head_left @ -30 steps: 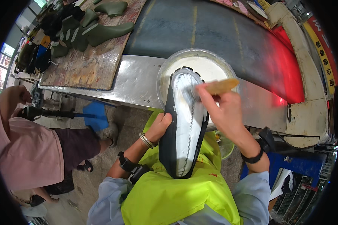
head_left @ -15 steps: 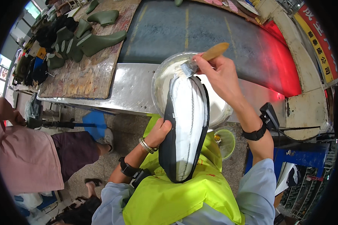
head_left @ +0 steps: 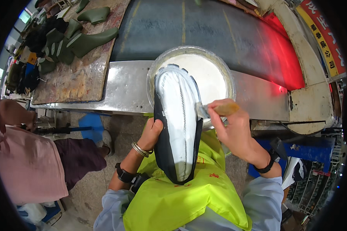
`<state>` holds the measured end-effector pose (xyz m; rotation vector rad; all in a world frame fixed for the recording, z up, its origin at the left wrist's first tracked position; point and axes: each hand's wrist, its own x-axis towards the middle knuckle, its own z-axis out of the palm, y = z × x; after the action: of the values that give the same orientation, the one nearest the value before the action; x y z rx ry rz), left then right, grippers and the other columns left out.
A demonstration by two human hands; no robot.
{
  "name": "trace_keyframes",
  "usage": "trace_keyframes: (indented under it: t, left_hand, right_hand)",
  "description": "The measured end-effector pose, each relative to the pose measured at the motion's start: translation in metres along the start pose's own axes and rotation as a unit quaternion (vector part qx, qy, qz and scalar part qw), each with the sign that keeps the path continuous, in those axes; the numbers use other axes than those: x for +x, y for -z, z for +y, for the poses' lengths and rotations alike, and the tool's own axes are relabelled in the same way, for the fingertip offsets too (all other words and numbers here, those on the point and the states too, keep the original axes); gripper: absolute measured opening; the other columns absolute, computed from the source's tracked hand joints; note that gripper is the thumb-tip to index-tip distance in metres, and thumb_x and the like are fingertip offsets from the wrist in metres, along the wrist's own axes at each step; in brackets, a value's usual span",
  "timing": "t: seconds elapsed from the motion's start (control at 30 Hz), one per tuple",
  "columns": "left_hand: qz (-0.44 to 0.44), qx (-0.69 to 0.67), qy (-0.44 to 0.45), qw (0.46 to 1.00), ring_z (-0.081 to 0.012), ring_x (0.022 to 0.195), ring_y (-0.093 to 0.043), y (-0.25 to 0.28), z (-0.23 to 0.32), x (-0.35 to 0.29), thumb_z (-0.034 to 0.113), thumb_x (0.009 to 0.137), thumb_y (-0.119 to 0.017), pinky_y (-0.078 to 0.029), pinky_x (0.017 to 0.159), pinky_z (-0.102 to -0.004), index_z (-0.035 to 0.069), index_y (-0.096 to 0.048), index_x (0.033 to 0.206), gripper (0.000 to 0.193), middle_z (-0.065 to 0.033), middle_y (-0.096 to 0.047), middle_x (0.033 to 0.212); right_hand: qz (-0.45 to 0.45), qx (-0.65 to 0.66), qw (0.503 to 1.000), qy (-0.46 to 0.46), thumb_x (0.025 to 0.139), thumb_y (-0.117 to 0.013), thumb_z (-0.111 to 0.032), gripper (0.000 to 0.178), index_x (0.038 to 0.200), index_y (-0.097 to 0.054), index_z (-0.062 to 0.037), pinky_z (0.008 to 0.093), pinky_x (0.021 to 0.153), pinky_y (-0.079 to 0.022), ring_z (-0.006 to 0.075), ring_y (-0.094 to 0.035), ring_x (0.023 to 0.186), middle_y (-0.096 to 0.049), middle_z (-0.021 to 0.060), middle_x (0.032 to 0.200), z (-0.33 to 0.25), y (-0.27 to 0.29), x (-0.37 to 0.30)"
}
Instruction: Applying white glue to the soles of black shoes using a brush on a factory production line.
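Note:
My left hand [head_left: 151,134] is closed on the left side of a black shoe upper [head_left: 177,123]. The upper's white underside faces up, with a zigzag seam down its middle and the toe pointing away from me. In my right hand [head_left: 237,129] is a brush [head_left: 226,109] with a wooden handle. Its bristles touch the upper's right edge, about halfway along. Beneath and beyond the toe stands a wide round basin [head_left: 230,79] of white liquid [head_left: 206,73]. The upper hides the basin's near left part.
A metal ledge [head_left: 127,82] runs along a dark conveyor belt [head_left: 162,30], lit red at the right. Several green shoe lasts [head_left: 92,42] lie on a stained board [head_left: 77,82] at the left. Another person in a pink shirt [head_left: 27,161] stands at my left.
The brush has moved from the toe, over the basin, down to the upper's right edge. My left hand keeps its hold. The whole view has shifted slightly.

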<state>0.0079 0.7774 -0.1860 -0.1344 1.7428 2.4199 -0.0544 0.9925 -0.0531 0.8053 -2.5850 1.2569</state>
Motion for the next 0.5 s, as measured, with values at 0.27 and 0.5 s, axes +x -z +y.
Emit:
trace_keyframes:
  t: [0.27,0.5]
  left_hand:
    - [0.022,-0.009,0.017,1.0,-0.0124,0.081,-0.06,0.002,0.006,-0.004,0.06,0.085,-0.046,-0.05,0.07,-0.0269,-0.008,-0.056,0.105,0.071,-0.0094,-0.063,0.091]
    - [0.144,0.018,-0.024,0.989,-0.006,0.056,-0.045,0.02,-0.005,-0.001,0.041,0.092,-0.043,-0.038,0.05,-0.0245,0.002,-0.053,0.069,0.047,0.0016,-0.05,0.061]
  right_hand:
    - [-0.158,0.004,0.986,-0.054,0.078,-0.064,-0.002,0.007,0.08,-0.061,0.0032,0.0382,0.058,-0.048,0.0324,-0.06,0.066,-0.06,0.0182,0.075,-0.019,0.009,-0.028]
    - [0.016,0.04,0.998,0.052,0.077,-0.064,0.0,0.008,0.083,-0.06,0.0044,0.0342,0.062,-0.048,0.0299,-0.06,0.077,-0.062,0.0158,0.088,0.002,-0.026,0.01]
